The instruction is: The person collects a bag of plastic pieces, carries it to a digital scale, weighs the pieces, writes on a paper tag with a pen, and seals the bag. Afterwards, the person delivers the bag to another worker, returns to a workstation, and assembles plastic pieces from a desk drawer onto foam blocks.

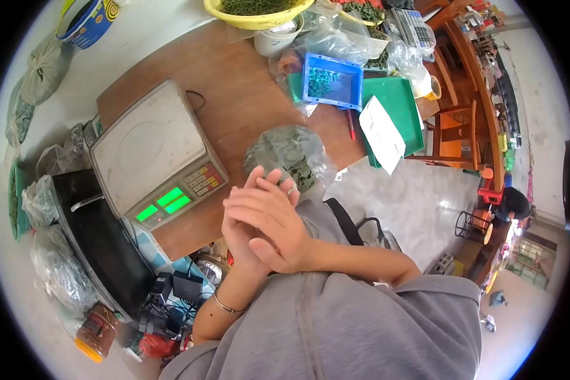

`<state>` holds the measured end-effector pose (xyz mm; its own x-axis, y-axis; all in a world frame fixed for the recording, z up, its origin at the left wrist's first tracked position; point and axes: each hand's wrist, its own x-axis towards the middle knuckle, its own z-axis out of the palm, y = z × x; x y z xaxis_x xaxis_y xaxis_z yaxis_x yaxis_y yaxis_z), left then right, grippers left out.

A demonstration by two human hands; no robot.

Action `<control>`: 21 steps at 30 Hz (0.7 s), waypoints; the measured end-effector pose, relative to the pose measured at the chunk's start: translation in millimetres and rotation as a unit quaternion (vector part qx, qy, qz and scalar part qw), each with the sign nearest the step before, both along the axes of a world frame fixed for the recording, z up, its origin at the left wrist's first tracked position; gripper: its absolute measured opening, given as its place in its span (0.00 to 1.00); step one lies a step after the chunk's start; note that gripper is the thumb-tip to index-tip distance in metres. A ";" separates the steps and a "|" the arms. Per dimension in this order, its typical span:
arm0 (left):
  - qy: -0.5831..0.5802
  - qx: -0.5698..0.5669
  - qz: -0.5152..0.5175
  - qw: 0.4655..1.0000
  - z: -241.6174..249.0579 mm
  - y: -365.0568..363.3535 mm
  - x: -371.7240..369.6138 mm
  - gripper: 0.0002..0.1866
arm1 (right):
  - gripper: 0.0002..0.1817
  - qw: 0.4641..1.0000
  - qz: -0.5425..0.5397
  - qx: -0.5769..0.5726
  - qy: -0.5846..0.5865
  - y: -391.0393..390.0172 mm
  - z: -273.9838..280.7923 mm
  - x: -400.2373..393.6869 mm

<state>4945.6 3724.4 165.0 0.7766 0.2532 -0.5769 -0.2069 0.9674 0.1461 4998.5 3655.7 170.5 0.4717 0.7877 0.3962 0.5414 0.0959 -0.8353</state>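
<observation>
My right hand (pixel 275 221) lies across the palm side of my left hand (pixel 237 244), and the two touch. The fingers of both are stretched out, and nothing shows in either. Part of my left palm is hidden under my right hand. Just beyond my fingertips, a clear plastic bag (pixel 278 144) with dark green leafy pieces (pixel 303 174) rests at the table's edge. Left of my hands stands a weighing scale (pixel 149 149) with lit green displays. A bracelet circles my left wrist.
On the brown table (pixel 234 82) are a blue tray (pixel 345 63) of small teal pieces, a green tray (pixel 411 130), a white paper (pixel 382 135) and a red pen (pixel 351 125). A yellow basin (pixel 253 21) is at the top. Far right, a person (pixel 513 204) sits.
</observation>
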 end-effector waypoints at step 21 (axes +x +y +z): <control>0.122 0.093 -0.107 0.982 -24.1 10.3 -14.9 0.10 | 0.11 0.843 -0.210 -0.486 -0.091 2.7 -175.5 135.3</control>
<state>4930.8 3734.7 140.9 0.6684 0.2168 -0.7115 0.0618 0.9371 0.3436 5133.8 3658.4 -4.9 0.7917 0.5599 -0.2446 0.4839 -0.8190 -0.3084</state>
